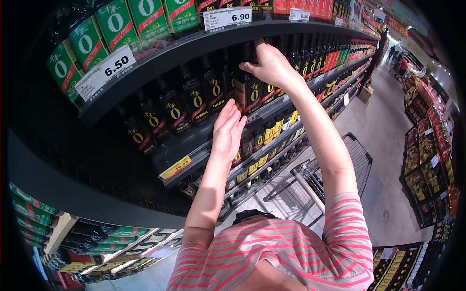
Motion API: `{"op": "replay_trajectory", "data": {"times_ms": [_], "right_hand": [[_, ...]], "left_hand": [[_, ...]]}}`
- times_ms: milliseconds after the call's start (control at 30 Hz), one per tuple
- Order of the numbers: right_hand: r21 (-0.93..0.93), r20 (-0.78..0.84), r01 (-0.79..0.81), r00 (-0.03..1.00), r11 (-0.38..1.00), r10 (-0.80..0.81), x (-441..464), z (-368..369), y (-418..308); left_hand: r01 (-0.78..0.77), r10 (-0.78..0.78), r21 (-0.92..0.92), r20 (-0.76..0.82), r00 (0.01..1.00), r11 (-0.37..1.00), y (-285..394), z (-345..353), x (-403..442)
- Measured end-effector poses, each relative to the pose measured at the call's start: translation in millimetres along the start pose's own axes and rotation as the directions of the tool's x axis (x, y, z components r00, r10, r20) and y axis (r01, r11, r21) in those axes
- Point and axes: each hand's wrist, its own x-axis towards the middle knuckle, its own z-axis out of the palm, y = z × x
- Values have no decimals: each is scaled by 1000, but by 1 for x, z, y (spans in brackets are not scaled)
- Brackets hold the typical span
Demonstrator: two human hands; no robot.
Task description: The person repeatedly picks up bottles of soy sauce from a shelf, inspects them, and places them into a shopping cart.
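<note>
My right hand reaches into the shelf, its thumb and fingers round the neck of a dark soy sauce bottle with a yellow 0 on its black label. The bottle stands upright in the front row; its cap and some of my fingertips are hidden. My left hand is just left of and below that bottle, empty, its fingers stretched out near the shelf edge. More dark bottles of the same look line the shelf to the left.
Above, a shelf carries green-labelled bottles with price tags. Lower shelves hold yellow-labelled bottles. A shopping cart stands to my right, beside the aisle floor. Across the aisle is a stocked display.
</note>
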Motion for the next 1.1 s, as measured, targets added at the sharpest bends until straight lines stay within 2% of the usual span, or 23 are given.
{"op": "replay_trajectory", "data": {"times_ms": [367, 467, 533, 567, 633, 700, 767, 800, 900, 967, 1033, 1100], "right_hand": [[8, -3, -35, 999, 999, 35, -7, -3, -5], [38, 71, -77, 995, 996, 74, -11, -6, -6], [77, -49, -5, 999, 997, 9, -17, -3, -3], [77, -48, -6, 999, 997, 10, -21, -4, 0], [190, -195, 46, 981, 981, -9, -37, -10, 0], [235, -178, -47, 980, 971, 90, -60, -23, 6], [322, -89, -140, 980, 936, 177, -91, -32, 22], [319, -46, -198, 973, 927, 224, -109, -33, 36], [343, 47, -419, 902, 841, 430, -185, -17, 96], [265, 225, -677, 736, 687, 638, -245, -17, 130], [56, 184, -724, 684, 687, 706, -326, -6, 175], [-145, 172, -823, 526, 550, 833, -405, -1, 200]], "left_hand": [[-12, 12, 14, -10, 1000, 1000, -3, -2, 0], [-12, 12, 16, -14, 1000, 1000, -2, 0, -2], [-20, 20, 20, -15, 1000, 1000, -2, -1, -2], [-29, 29, 25, -14, 999, 999, -2, -1, -2], [-79, 81, 62, -21, 997, 995, -1, 4, -8], [-127, 131, 98, -27, 991, 987, -1, 10, -18], [-261, 257, 166, 45, 965, 951, -1, 14, -33], [-264, 256, 217, 68, 964, 940, -3, 16, -40], [-143, 84, 354, 178, 980, 924, -31, 3, -62], [33, -156, 427, 257, 954, 904, -57, -11, -73], [142, -308, 475, 294, 905, 868, -91, -29, -84], [257, -431, 508, 260, 864, 822, -119, -39, -97]]}}
